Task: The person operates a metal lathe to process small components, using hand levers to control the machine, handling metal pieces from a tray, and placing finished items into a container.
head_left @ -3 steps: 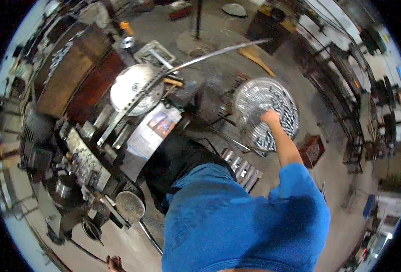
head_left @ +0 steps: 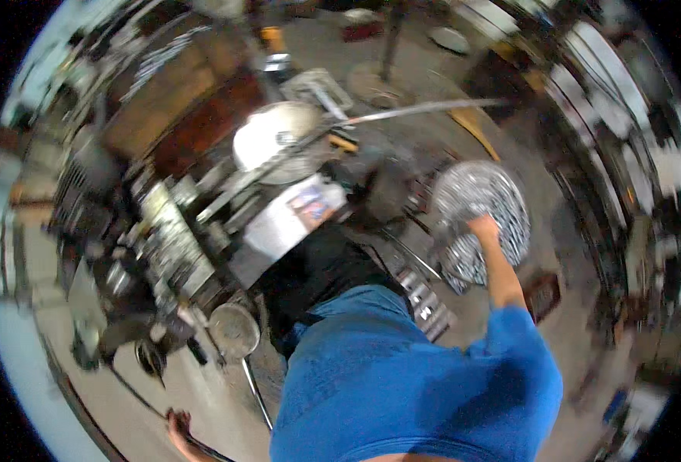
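At the lower left, my left hand is closed around a long dark rod that runs up toward the machine. My right arm reaches out to the right, and my right hand is at a wide round metal tray. Many small shiny metal pieces lie in that tray, mostly toward its right and near side. The fingers of my right hand look bent together; motion blur hides what is between them.
A long metal bar slants over a round pale metal disc. A printed sheet lies before me. Metal cylinders lie in a row near my lap. A reddish crate stands right of the tray. Machinery fills the left.
The view has swung, so the surroundings sit farther right and lower. My left hand and its forearm show more fully. My right hand is still at the tray.
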Motion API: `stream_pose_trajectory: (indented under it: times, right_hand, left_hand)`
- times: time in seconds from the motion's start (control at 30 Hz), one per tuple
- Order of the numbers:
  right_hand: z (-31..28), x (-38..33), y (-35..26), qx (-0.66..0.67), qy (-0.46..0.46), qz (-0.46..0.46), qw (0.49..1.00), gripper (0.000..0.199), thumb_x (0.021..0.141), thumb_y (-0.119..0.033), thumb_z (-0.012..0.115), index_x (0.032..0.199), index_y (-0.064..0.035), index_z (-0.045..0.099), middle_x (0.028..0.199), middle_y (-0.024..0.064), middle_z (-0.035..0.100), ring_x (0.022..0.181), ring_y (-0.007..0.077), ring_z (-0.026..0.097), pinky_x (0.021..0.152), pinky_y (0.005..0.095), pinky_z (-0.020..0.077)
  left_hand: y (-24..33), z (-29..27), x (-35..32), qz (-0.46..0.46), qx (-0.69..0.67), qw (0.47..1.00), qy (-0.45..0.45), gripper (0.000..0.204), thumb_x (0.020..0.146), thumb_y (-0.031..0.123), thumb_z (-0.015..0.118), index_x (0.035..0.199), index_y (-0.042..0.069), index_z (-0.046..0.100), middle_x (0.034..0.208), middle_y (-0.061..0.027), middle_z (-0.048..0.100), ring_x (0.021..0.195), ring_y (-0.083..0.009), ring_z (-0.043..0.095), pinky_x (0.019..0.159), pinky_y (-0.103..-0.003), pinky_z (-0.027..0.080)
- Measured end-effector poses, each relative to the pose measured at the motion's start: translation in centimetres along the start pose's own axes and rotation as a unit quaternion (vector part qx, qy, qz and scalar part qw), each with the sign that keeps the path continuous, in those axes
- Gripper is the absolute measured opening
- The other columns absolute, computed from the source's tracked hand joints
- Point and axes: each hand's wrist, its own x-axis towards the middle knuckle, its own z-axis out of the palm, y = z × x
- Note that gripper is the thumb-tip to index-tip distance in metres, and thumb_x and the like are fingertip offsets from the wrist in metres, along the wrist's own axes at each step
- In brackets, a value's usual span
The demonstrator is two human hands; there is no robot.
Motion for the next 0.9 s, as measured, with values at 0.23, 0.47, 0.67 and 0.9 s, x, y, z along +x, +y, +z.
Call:
stream_pose_trajectory:
  times: [0.23, 0.47, 0.67, 0.9]
  right_hand:
    - [-0.2, 1.1, 0.8, 0.066, 0.05, -0.006, 0.997, 0.044, 0.065, -0.038, 0.059, 0.089, -0.0017, 0.064, 0.092, 0.0222, 0.062, 0.09, 0.0355, 0.06, 0.075, 0.044, 0.0475]
    - [-0.9, 2.0, 0.2, -0.204, -0.004, -0.183, 0.962, 0.035, 0.081, -0.027, 0.04, 0.093, -0.0059, 0.065, 0.102, 0.017, 0.061, 0.095, 0.031, 0.059, 0.079, 0.0414, 0.0468]
    - [-2.7, -1.7, -1.5, -0.206, 0.03, -0.144, 0.967, 0.03, 0.078, -0.024, 0.045, 0.09, -0.0047, 0.064, 0.099, 0.0187, 0.061, 0.09, 0.0342, 0.059, 0.077, 0.0429, 0.0469]
    - [-10.4, -4.1, -12.7, 0.179, 0.229, -0.327, 0.899, 0.015, 0.065, -0.011, 0.056, 0.065, 0.0037, 0.059, 0.058, 0.0129, 0.057, 0.054, 0.0205, 0.054, 0.057, 0.0356, 0.0428]
  left_hand:
    - [1.2, 3.5, -5.5, 0.105, 0.053, 0.993, 0.006, 0.036, 0.079, 0.014, 0.057, 0.104, -0.012, 0.048, 0.074, -0.0152, 0.058, 0.066, -0.0226, 0.06, 0.065, -0.036, 0.054]
    - [1.9, 5.1, -5.9, 0.071, 0.051, 0.994, 0.066, 0.033, 0.076, 0.012, 0.055, 0.104, -0.005, 0.049, 0.072, -0.013, 0.06, 0.063, -0.0212, 0.063, 0.057, -0.029, 0.052]
    - [2.6, 6.2, -6.2, 0.082, 0.045, 0.993, 0.068, 0.03, 0.077, 0.012, 0.056, 0.101, -0.005, 0.052, 0.07, -0.0111, 0.061, 0.06, -0.0194, 0.062, 0.055, -0.028, 0.051]
    - [2.4, 6.2, -6.5, 0.081, 0.068, 0.992, 0.073, 0.027, 0.078, 0.013, 0.056, 0.099, -0.004, 0.054, 0.07, -0.0107, 0.06, 0.058, -0.0175, 0.061, 0.054, -0.027, 0.05]
